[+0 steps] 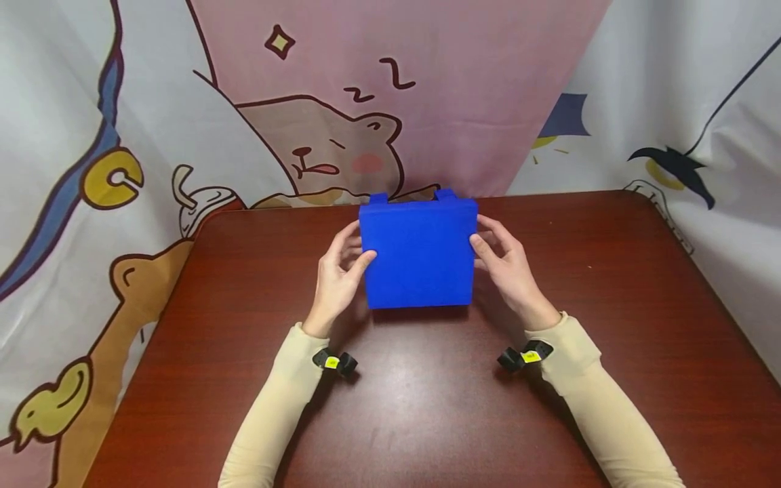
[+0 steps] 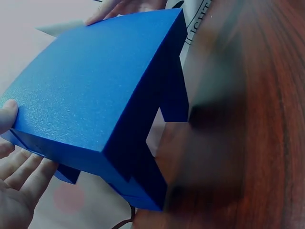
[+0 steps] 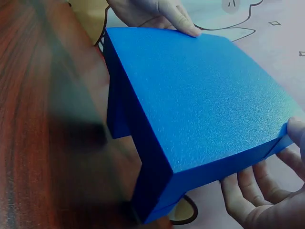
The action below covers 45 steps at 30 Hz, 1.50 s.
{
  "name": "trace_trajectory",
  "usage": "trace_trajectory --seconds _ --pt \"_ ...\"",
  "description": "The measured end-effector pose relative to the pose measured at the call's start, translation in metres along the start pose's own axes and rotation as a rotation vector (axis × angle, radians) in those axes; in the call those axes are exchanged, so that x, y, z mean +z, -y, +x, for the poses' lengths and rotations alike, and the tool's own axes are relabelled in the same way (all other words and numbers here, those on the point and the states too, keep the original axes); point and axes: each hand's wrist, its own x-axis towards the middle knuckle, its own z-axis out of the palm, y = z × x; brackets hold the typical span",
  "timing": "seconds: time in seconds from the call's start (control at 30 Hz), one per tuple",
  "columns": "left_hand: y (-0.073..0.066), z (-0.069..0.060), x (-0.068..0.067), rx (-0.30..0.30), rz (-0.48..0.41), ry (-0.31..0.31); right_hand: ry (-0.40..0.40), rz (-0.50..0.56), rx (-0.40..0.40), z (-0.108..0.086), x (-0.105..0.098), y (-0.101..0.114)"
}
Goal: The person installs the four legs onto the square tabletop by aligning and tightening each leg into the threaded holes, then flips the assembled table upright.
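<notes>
A small blue stool-like piece (image 1: 419, 257) with a flat square top and short legs is between my two hands, near the far edge of the table. Its top tilts toward me. My left hand (image 1: 337, 279) grips the left side, the thumb on the top face and the fingers against the side and behind. On the opposite side, my right hand (image 1: 511, 272) holds it in the same way. Two legs (image 2: 175, 95) show in the left wrist view, close above the tabletop; whether any leg touches the wood, I cannot tell.
The dark red-brown wooden table (image 1: 403, 407) spreads out under both arms. Behind it and to the sides hangs a cartoon-printed cloth (image 1: 476, 74). A small black device sits at each cuff of the cream sleeves (image 1: 281, 400).
</notes>
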Motion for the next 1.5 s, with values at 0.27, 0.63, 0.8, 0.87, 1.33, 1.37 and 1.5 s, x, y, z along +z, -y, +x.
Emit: trace_trajectory --seconds 0.27,0.63,0.8,0.87,1.33,1.37,1.5 --pt "-0.011 0.005 0.0 -0.004 0.011 -0.031 0.039 -0.007 0.036 -0.002 -0.003 0.013" --pt "-0.015 0.01 0.002 -0.115 -0.03 -0.012 0.044 -0.139 -0.01 0.0 -0.006 0.006" --pt "0.006 0.013 0.003 -0.137 -0.063 -0.016 0.009 -0.127 -0.049 0.002 -0.004 0.004" --pt "0.017 0.015 0.003 -0.143 -0.079 -0.022 0.002 -0.116 -0.045 0.004 -0.003 0.003" --pt "0.032 0.022 0.002 -0.334 -0.221 0.078 -0.031 0.019 0.022 0.023 0.003 -0.004" --pt "0.033 0.021 0.002 -0.337 -0.229 0.082 -0.026 0.016 0.028 0.023 0.004 -0.005" --pt "0.034 0.02 0.002 -0.318 -0.247 0.088 0.006 -0.009 0.047 0.022 0.007 -0.008"
